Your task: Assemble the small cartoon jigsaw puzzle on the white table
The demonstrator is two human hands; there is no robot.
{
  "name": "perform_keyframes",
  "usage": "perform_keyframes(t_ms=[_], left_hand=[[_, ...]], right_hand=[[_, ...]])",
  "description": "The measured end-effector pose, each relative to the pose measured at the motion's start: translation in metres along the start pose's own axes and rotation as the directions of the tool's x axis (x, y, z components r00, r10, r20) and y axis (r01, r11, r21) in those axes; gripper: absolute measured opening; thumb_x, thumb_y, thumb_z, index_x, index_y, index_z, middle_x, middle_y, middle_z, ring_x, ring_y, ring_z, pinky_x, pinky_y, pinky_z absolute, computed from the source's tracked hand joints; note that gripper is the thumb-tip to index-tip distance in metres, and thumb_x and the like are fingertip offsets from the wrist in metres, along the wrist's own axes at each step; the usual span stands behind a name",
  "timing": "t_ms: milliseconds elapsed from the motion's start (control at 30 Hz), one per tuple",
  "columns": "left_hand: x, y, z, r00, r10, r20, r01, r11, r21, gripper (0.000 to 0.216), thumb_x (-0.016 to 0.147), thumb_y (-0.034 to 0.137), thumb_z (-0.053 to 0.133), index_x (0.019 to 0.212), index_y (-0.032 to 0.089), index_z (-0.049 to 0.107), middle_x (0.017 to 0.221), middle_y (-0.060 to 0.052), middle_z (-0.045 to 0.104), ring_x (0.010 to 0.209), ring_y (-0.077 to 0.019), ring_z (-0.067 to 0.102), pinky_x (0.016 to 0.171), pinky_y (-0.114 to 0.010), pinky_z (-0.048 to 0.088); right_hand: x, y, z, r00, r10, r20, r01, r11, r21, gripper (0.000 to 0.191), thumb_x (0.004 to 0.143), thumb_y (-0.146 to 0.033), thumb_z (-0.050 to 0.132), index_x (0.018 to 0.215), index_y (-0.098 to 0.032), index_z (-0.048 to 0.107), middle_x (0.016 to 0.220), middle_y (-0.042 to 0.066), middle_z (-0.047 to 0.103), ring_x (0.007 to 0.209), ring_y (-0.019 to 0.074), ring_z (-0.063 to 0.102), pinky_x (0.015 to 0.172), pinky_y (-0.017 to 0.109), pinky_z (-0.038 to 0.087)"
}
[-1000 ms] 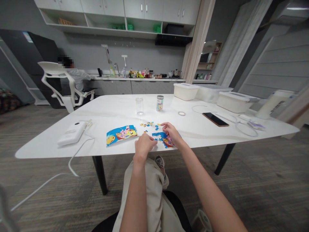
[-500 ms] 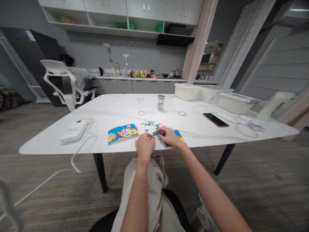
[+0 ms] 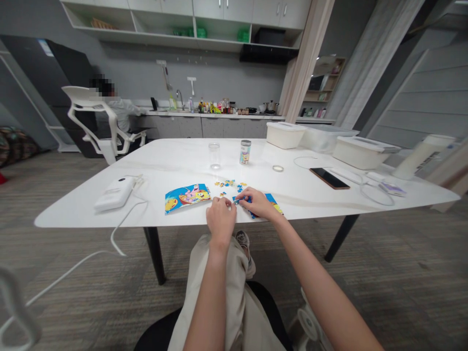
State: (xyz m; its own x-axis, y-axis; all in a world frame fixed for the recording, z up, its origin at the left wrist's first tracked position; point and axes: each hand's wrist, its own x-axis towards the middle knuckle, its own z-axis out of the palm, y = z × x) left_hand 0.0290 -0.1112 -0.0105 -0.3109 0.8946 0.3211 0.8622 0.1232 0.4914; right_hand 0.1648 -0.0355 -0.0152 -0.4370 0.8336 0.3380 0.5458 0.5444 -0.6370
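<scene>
My left hand [image 3: 221,217] is closed at the table's front edge, its fingertips pinching at a small jigsaw puzzle piece [image 3: 236,202] between both hands. From the right, my right hand [image 3: 258,203] pinches blue jigsaw pieces at the same spot. Under and beside that hand lies a partly joined puzzle section [image 3: 274,201] in blue and yellow, half covered by it. Loose jigsaw pieces [image 3: 229,183] are scattered just beyond my fingers. To the left, a slightly curled cartoon picture sheet [image 3: 187,197] lies on the white table [image 3: 164,163].
Farther back stand a clear jar [image 3: 214,157] and a printed can [image 3: 245,152], with a ring-shaped lid [image 3: 278,168] nearby. At right are a phone [image 3: 329,178], cables and storage boxes [image 3: 361,152]. A white power bank [image 3: 115,194] is at left. A person [image 3: 122,114] sits beyond.
The view has shifted slightly. My right hand's fingers have moved a little over the blue pieces; both hands remain close together at the same spot.
</scene>
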Motion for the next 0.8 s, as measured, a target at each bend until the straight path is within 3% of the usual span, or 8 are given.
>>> perform_keyframes(t_ms=[67,167,267,467,800], left_hand=[[-0.002,-0.003,0.000,0.998,0.061,-0.034,-0.061,0.998,0.008,0.018,0.090,0.025,0.055,0.102,0.019,0.066,0.108,-0.007,0.065,0.095,-0.0218,0.065,0.083,-0.033,0.046],[-0.002,-0.013,-0.002,0.968,0.251,0.000,-0.251,0.968,-0.033,0.023,0.091,0.019,0.053,0.112,0.020,0.062,0.116,-0.007,0.063,0.101,-0.0204,0.064,0.084,-0.031,0.047],[0.007,-0.024,-0.005,0.918,0.393,0.052,-0.389,0.918,-0.083,0.017,0.089,0.019,0.057,0.105,0.019,0.064,0.110,-0.007,0.067,0.105,-0.0221,0.062,0.092,-0.033,0.046],[0.023,-0.026,-0.004,0.942,0.322,0.099,-0.285,0.918,-0.274,0.014,0.082,0.018,0.065,0.096,0.021,0.066,0.099,-0.003,0.073,0.089,-0.0191,0.066,0.086,-0.032,0.049],[0.022,-0.024,0.000,0.956,0.249,0.157,-0.167,0.899,-0.404,0.017,0.081,0.013,0.062,0.095,0.020,0.058,0.093,-0.001,0.071,0.074,-0.0148,0.064,0.073,-0.027,0.048]], right_hand=[[0.000,0.000,0.001,1.000,-0.008,-0.002,0.008,1.000,-0.002,0.018,0.078,-0.011,0.063,0.089,-0.018,0.075,0.093,0.004,0.066,0.074,0.0125,0.059,0.077,0.028,0.047],[0.001,0.001,0.001,1.000,-0.018,-0.013,0.017,1.000,-0.002,0.018,0.077,-0.010,0.064,0.088,-0.018,0.075,0.090,0.004,0.066,0.076,0.0130,0.059,0.078,0.028,0.047],[0.001,0.002,0.000,1.000,-0.024,-0.017,0.025,1.000,0.010,0.018,0.077,-0.009,0.065,0.088,-0.018,0.075,0.090,0.004,0.068,0.077,0.0134,0.060,0.080,0.028,0.047],[-0.001,0.001,-0.001,0.999,-0.033,0.019,0.031,0.995,0.090,0.017,0.076,-0.012,0.065,0.089,-0.018,0.074,0.090,0.003,0.072,0.079,0.0145,0.063,0.077,0.027,0.048],[-0.001,-0.001,0.000,0.999,-0.010,0.037,0.005,0.992,0.126,0.017,0.076,-0.014,0.065,0.090,-0.016,0.073,0.089,0.004,0.073,0.080,0.0147,0.063,0.077,0.027,0.048]])
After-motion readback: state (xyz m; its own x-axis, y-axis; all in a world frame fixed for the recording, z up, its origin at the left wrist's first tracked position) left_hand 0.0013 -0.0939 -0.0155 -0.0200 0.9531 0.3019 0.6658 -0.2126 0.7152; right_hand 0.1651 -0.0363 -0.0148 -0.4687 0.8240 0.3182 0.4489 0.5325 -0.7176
